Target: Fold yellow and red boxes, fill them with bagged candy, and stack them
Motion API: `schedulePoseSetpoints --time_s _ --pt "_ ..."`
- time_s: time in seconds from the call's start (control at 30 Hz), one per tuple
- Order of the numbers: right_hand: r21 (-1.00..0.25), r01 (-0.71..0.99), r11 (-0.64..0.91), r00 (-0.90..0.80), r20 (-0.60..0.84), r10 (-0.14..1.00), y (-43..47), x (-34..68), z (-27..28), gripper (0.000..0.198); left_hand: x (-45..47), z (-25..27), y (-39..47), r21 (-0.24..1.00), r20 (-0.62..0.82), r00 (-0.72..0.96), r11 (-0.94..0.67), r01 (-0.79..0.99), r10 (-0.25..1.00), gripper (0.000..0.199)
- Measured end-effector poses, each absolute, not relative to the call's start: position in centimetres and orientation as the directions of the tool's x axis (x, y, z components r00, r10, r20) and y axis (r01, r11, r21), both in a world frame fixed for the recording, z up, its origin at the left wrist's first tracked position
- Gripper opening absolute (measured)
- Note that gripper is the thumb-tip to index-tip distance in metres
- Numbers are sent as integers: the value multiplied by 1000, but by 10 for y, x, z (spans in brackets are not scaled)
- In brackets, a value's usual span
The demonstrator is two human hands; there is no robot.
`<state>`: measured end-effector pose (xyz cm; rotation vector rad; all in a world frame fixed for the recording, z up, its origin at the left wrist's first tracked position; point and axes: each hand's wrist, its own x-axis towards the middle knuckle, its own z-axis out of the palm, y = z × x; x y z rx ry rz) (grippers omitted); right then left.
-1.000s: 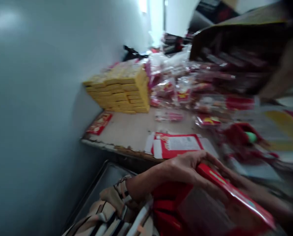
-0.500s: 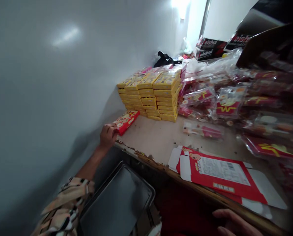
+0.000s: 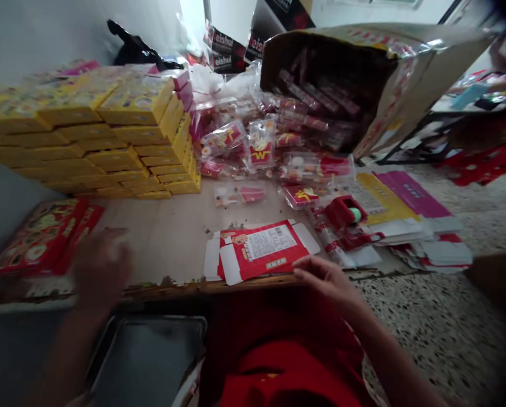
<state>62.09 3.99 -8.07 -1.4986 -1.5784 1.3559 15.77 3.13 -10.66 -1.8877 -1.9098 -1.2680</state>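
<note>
Two flattened red cardboard boxes (image 3: 265, 249) with white flaps lie overlapped at the table's front edge. At their lower right corner is my right hand (image 3: 327, 280), fingers outstretched and a little apart; I cannot tell whether the fingertips touch the card. On the left, my left hand (image 3: 102, 265) is smeared by motion over the table edge, its fingers unclear. Just beyond it lie filled red boxes (image 3: 44, 237) side by side, apparently flat on the table. Clear plastic packs with red cards (image 3: 261, 144) are heaped behind the flattened boxes.
Yellow boxes (image 3: 83, 141) are stacked high at the back left. A large open carton (image 3: 422, 85) of packs lies tipped at the back right. Near it are a red tape dispenser (image 3: 341, 213) and flat purple and yellow cartons (image 3: 414, 192). A metal tray (image 3: 151, 362) sits below the table edge.
My left hand has left the red box at the far left and moved right. The view has swung right, and my right hand has come up to the flattened boxes.
</note>
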Motion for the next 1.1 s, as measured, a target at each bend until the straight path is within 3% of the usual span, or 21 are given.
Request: schedulePoseSetpoints --time_s 0.1,0.17,0.23,0.33,0.53,0.7,0.8,0.9,0.97,1.1 --pt "-932 349 -101 -47 -125 991 73 634 -84 50 287 -110 88 374 558 118 -376 848 822 30" --pt "-941 329 -84 -10 -93 996 86 638 -93 54 357 -108 126 380 313 335 -440 813 889 62" --pt "-943 329 -55 17 -52 998 90 641 -103 53 400 -104 154 407 76 422 -415 814 903 77" --pt "-928 373 -21 72 6 997 89 643 -116 53 419 -102 179 436 -88 460 -381 815 884 71" --pt "-874 472 113 29 143 989 98 642 -112 51 411 -62 201 504 -105 562 -443 741 820 44" --pt "-872 424 247 99 316 944 79 623 -92 68 415 3 186 766 -195 785 -408 496 588 34" --pt "-930 343 132 125 185 975 51 620 -86 75 417 11 154 867 -217 814 -277 414 538 33" --pt "-960 276 -50 -121 -86 989 22 635 -89 50 418 -12 115 877 -272 845 -242 415 460 32" --pt "-966 211 -149 -301 -209 930 3 649 -93 39 418 -36 89 878 -290 863 -245 412 413 31" --pt "-870 50 -491 -561 -431 707 -21 662 -90 43 414 -74 47 896 -284 808 -159 416 516 35"
